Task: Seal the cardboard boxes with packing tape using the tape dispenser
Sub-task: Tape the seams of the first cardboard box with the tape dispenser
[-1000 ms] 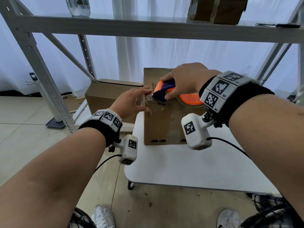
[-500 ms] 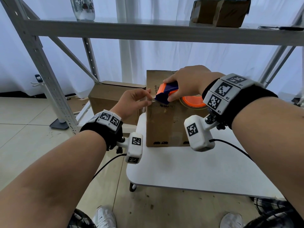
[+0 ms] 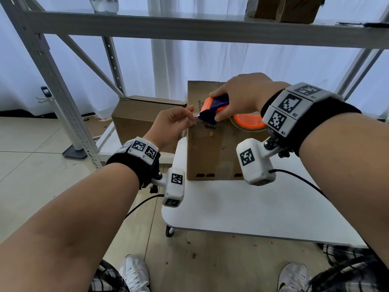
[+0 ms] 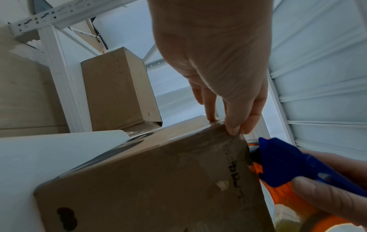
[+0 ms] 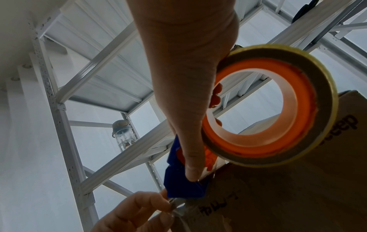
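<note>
I grip tape dispenser point(image 3: 214, 108) w/ right hand point(image 3: 242, 95), left hand point(image 3: 170, 125) pinching tape end point(image 5: 178, 205) at cardboard box point(image 3: 212, 148); second box point(image 3: 136, 116) & shelving rack point(image 3: 63, 114) crowd left.

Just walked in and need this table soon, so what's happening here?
A person is taping up a cardboard box that stands on a white table. Their right hand grips a blue and orange tape dispenser with its roll of tape at the box's top left edge. The left hand pinches the clear tape end at that corner. No fresh strip is run across the top yet. A second box sits on the low shelf behind.
</note>
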`<move>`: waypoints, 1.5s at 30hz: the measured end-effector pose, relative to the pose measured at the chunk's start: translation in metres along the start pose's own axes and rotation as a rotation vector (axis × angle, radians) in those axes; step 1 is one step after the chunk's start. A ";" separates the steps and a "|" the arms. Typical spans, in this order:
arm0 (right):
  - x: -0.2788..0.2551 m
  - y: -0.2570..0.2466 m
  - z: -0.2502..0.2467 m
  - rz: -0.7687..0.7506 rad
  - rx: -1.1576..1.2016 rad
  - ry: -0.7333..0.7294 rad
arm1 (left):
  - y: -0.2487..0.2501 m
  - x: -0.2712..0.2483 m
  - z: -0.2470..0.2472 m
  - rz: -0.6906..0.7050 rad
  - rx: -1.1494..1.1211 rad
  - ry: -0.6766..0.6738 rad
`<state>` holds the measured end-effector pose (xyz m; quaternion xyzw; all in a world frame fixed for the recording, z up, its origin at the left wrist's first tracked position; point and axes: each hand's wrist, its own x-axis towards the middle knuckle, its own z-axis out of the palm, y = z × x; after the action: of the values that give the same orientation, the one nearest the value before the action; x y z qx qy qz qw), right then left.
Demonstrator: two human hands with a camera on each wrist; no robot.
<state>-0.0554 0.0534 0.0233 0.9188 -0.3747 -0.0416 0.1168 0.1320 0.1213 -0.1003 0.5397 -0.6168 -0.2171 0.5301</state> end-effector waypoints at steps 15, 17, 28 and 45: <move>-0.005 -0.002 -0.001 -0.001 -0.026 0.011 | -0.026 -0.008 0.006 -0.006 0.770 -0.114; -0.006 -0.003 -0.001 -0.004 -0.037 0.015 | -0.025 -0.006 0.008 0.003 0.804 -0.117; -0.006 -0.002 0.000 -0.002 -0.025 0.025 | -0.002 0.007 -0.012 0.069 0.688 -0.161; -0.007 -0.002 0.002 -0.014 -0.030 0.033 | -0.003 0.006 -0.005 0.178 0.554 -0.050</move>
<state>-0.0595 0.0590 0.0208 0.9201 -0.3656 -0.0326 0.1364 0.1380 0.1163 -0.0983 0.6021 -0.7105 -0.0061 0.3641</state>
